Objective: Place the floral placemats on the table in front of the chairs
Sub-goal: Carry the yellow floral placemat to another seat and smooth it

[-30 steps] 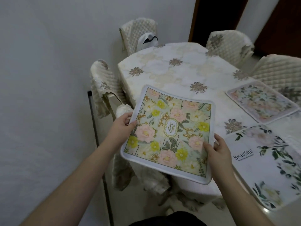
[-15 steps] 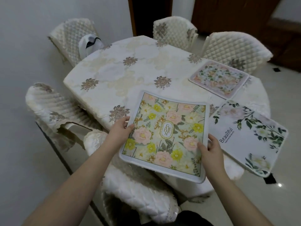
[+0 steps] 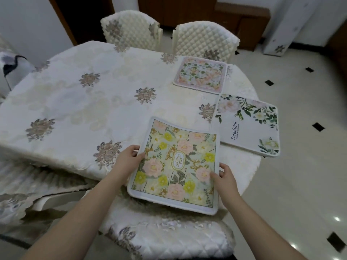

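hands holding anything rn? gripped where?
Yes: the yellow-and-pink floral placemat, held by both. Left hand grips its left edge, right hand its right edge, thumbs on top.

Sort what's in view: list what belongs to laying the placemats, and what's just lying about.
Belongs:
yellow-flowered placemat, held by left hand and right hand
pink placemat
white "Beautiful" placemat
table
quilted chairs

Lying about:
black-and-white item on the far-left chair
wooden cabinet

A single head-worn view looks forward and steeply down from close above the table's (image 3: pixel 78 102) near edge. It faces across the table toward two chairs (image 3: pixel 169 36) beyond the fingers (image 3: pixel 134 150), floor to their right.
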`<state>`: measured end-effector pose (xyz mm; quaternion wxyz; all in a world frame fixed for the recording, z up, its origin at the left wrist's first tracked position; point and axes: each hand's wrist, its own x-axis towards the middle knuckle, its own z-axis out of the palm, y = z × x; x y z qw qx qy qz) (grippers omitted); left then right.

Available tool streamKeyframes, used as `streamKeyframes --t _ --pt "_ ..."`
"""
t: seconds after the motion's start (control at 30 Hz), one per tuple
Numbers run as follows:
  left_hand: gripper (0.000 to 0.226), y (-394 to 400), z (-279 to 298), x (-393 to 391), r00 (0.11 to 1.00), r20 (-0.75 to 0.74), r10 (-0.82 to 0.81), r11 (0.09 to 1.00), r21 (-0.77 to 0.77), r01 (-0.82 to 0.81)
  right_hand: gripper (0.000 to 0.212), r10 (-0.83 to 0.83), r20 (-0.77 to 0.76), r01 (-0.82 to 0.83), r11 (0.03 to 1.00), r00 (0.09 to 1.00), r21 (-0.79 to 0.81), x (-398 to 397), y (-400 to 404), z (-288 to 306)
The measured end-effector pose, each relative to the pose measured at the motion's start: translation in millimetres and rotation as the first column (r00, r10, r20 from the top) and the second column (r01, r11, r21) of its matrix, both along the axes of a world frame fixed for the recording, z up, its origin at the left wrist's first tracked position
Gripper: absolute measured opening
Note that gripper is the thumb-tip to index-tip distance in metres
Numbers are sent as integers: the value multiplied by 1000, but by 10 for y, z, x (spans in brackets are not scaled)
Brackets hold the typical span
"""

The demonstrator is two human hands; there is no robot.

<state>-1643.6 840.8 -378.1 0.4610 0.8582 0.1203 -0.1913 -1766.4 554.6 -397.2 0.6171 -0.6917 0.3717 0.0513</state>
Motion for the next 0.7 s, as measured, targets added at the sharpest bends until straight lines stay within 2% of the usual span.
streamKeyframes --t 0.23,0.5,0.7 --pt "15 -52 -191 207 995 -60 -77 997 12 77 14 -40 -140 26 995 989 -98 -7 20 -213" --pt "12 14 -488 294 995 -83 -50 999 12 52 9 -76 -112 53 979 991 -199 80 63 -287" --pt "22 36 -614 360 996 9 -88 986 140 86 12 -107 -151 52 943 983 -329 147 21 -389"
